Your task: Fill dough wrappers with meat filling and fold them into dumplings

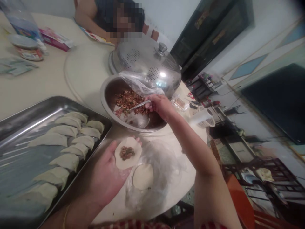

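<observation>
A: What occupies the left of the frame?
B: Upper left, a jar with a clear-sided body and red label (30, 52). Below it, running off the left edge, a rectangular grey metal tray (56, 101); pale, crescent-shaped folded dumplings (63, 131) lie along its right side.

A: And the left hand?
B: My left hand (111, 173) is at lower centre, palm up and spread, beside the tray. On it rests a flat, round, cream-coloured dough wrapper (121, 163), unfolded, with a small mound of reddish-brown and green filling (127, 153) at its middle.

A: What lies at the centre?
B: A wide, round, stainless-steel bowl (105, 103), with chopped brown-red mixture (126, 99) inside. Below the bowl, a second round cream-coloured wrapper (143, 177) lies on a crumpled clear plastic bag (164, 168).

A: The right hand?
B: My right hand (159, 105) is over the bowl's right side, well apart from my left, its fingers closed on a slim silver-coloured utensil (140, 105). The utensil's tip points left, at the mixture; whether it touches, I cannot tell. Behind stands a domed, perforated metal lid (143, 58).

A: Farther right?
B: A white perforated plastic basket (206, 119), near the table's edge.
</observation>
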`<state>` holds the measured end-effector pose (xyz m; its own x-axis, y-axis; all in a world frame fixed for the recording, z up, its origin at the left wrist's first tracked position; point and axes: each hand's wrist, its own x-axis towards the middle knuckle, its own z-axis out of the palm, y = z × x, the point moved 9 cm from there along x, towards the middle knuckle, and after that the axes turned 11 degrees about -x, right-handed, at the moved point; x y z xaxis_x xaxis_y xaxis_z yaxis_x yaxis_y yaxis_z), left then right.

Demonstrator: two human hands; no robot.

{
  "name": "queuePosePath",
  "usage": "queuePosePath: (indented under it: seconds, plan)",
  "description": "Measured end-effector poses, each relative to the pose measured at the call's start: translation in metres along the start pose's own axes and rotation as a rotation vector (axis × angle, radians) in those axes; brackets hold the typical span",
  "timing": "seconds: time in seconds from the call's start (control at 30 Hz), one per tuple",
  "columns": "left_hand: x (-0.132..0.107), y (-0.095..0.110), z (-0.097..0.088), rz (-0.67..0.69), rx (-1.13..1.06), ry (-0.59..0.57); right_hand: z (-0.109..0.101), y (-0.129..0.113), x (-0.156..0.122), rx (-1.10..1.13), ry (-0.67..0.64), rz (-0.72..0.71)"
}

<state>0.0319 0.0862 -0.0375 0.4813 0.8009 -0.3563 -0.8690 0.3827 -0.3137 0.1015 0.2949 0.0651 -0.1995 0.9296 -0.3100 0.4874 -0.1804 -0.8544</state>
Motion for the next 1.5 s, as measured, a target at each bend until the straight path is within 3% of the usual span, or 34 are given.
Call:
queuePosePath:
  seconds: [0.13,0.23,0.33,0.47,0.63,0.73,0.9,1.13,1.5]
  plan:
    - [-0.002,0.006,0.005,0.051,0.004,0.053,-0.034,-0.003,-0.017,0.144,0.089,-0.050]
    - [-0.005,0.004,0.017,0.031,-0.013,0.033,-0.056,-0.011,-0.043,0.106,0.145,-0.200]
    - [-0.007,0.002,0.027,0.028,-0.027,0.018,-0.066,-0.019,-0.087,-0.027,0.234,-0.393]
    - [-0.008,0.000,0.032,0.069,-0.077,0.040,-0.053,-0.026,-0.154,-0.237,0.317,-0.619]
    - [-0.009,0.001,0.034,0.105,-0.012,0.056,-0.019,-0.035,-0.204,-0.492,0.240,-0.901]
    - [-0.010,0.002,0.037,0.116,0.005,0.071,-0.011,-0.035,-0.212,-0.564,0.220,-0.974]
    - [-0.014,0.010,0.026,0.207,0.074,0.272,0.003,-0.035,-0.225,-0.704,0.167,-1.071]
    - [-0.008,0.006,0.028,0.111,0.041,0.063,-0.010,-0.033,-0.236,-0.656,0.244,-1.050]
    - [-0.009,0.005,0.027,0.146,0.041,0.156,-0.020,-0.017,-0.218,-0.461,0.273,-0.870]
